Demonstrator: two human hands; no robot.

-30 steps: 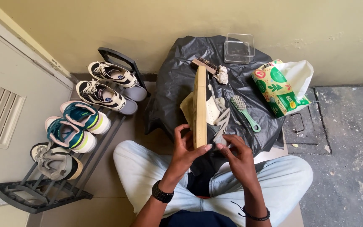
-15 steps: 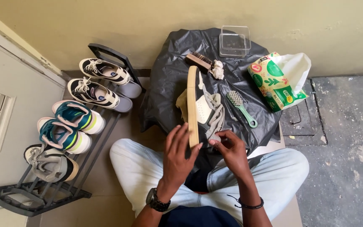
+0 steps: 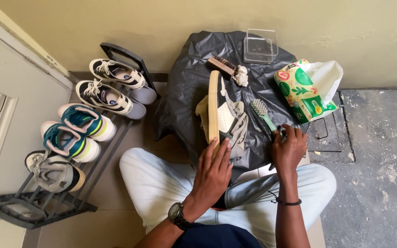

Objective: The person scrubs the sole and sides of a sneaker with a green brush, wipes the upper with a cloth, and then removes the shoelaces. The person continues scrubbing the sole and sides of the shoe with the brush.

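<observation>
At centre frame the left hand (image 3: 213, 172) grips the black-and-white tan-soled sneaker (image 3: 221, 115) on edge, steadying it, while the right hand (image 3: 289, 149) closes on the green plastic brush (image 3: 263, 114) over the black plastic sheet (image 3: 189, 82).

A soft green, red and cream wipes pack (image 3: 305, 89) lies by the wall, right of the black plastic sheet (image 3: 184, 87).

The black bag (image 3: 194, 87) spread under everything is thin plastic, crinkled and faintly glossy. On it, the sneaker (image 3: 221, 117) has a smooth tan rubber sole and matt white and black leather-like panels; a soft grey cloth (image 3: 241, 131) lies against it. Right of the sneaker, the green brush (image 3: 263, 115) looks like hard plastic. Beyond the sneaker, the brown brush (image 3: 221, 65) looks wooden, the box (image 3: 260, 46) clear glossy plastic.
</observation>
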